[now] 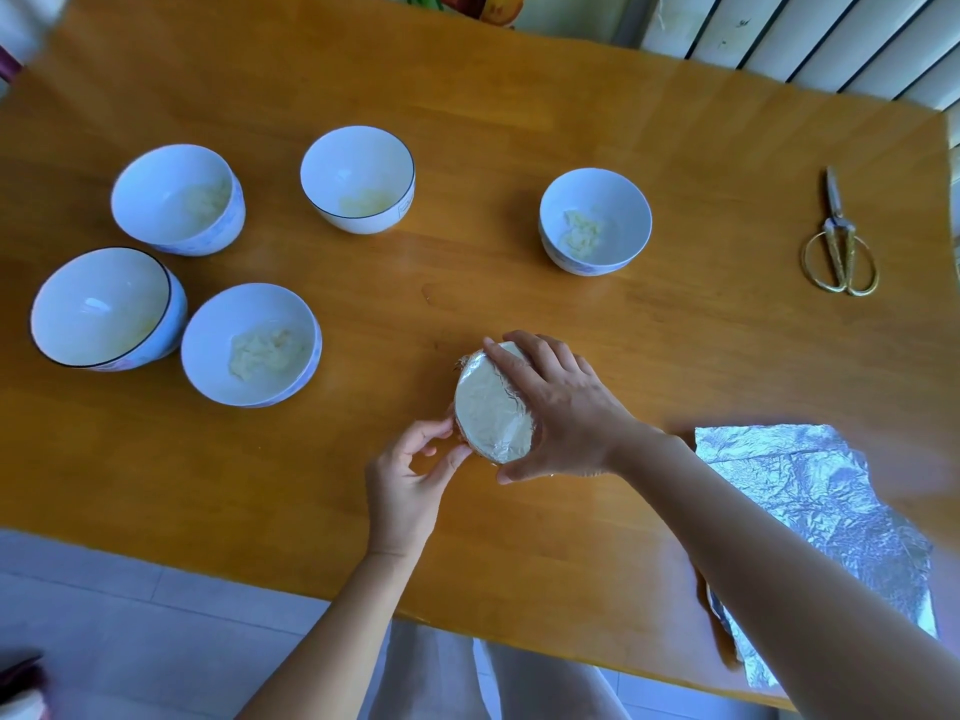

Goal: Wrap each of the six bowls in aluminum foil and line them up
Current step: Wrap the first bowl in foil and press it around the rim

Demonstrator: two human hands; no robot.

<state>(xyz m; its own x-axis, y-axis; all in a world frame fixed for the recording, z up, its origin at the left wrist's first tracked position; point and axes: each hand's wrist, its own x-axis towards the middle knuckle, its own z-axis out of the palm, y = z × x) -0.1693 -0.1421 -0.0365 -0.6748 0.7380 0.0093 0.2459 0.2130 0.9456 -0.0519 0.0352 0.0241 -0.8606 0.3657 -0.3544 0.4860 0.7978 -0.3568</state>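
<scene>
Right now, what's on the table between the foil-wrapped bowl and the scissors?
Past the right hand gripping the foil-wrapped bowl, only bare table runs to the scissors, as the head view shows.

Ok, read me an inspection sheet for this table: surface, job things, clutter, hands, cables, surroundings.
Surface: wooden table, glossy.
Job's things: foil-covered bowl between both hands; five uncovered bowls holding pale food scraps; foil sheets at near right edge.
Clutter: gold scissors, far right.
Hands: left hand pinches the covered bowl's edge; right hand grips its rim.
Cables: nothing seen.
Surroundings: white radiator behind table; tiled floor below.
</scene>
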